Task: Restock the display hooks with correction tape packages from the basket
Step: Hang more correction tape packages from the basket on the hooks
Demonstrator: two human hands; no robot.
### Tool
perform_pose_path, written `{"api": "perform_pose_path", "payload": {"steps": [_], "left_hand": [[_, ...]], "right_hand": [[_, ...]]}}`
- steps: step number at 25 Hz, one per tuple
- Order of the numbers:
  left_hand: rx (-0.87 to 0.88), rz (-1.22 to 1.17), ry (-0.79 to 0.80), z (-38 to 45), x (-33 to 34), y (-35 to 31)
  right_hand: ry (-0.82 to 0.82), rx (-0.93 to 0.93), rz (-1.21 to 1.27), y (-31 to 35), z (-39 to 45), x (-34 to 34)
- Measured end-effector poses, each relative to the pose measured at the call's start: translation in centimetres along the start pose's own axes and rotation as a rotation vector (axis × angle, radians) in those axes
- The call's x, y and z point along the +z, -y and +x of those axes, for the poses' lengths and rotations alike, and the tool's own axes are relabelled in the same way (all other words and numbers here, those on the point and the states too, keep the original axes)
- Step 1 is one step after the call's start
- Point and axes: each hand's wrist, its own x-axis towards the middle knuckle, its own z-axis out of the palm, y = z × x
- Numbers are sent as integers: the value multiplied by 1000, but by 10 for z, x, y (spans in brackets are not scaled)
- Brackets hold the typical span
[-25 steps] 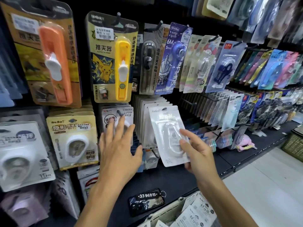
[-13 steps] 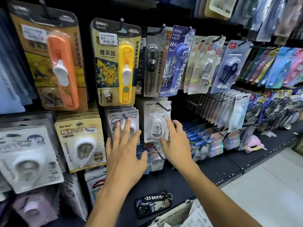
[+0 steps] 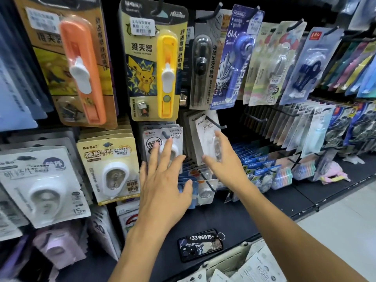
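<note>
Visibly two hands, left hand (image 3: 162,180), right hand (image 3: 221,159), one phone (image 3: 200,245)

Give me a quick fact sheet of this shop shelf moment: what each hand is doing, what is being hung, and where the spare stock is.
left hand: fingers spread flat against the packages on the neighbouring hook
right hand: fingers on the white correction tape package
package state: on its hook, front of a stack
basket: bottom edge, more white packages inside
phone: flat on the dark shelf, near the basket
above: yellow clip pusher pack
</note>
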Motion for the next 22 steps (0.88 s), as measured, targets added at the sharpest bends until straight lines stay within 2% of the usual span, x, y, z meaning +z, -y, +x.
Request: {"api": "perform_pose_path", "payload": {"steps": [2,4,6,7,8,9,11,12,14,16,18,20,22], "left_hand": [[8,19,-7,-1,2,0],[6,13,-95,-5,2,-4],[0,-9,-245,-15,10,-12],[17,-16,-272,-23,22,-17],[36,-47,-216,-35,40,-22],[41,-101,-62,-49,60,-28],[-46,-123,386,-83,106,-33],[-72,-13,585,-100,127,-29],[-57,265,874,-132,161,-10],[-85,369,961,-147,175,6],[-76,408,957,-152,184,14],[-103,389,947,-154,190,16],[-208,270,967,-152,194,12]], "right_hand": [[70,-1,-33,2,0,-2],[86,-7,-3,-4,-16,-2],[77,95,63,-28,-59,-2],[77,206,92,-50,-90,0],[82,346,91,-75,-126,4],[95,491,58,-100,-165,8],[213,745,-27,-142,-242,18],[337,823,-76,-154,-272,23],[603,817,-201,-167,-313,35],[744,728,-247,-169,-328,48],[811,628,-322,-164,-328,57],[753,518,-456,-163,-328,63],[720,515,-303,-163,-327,64]]}}
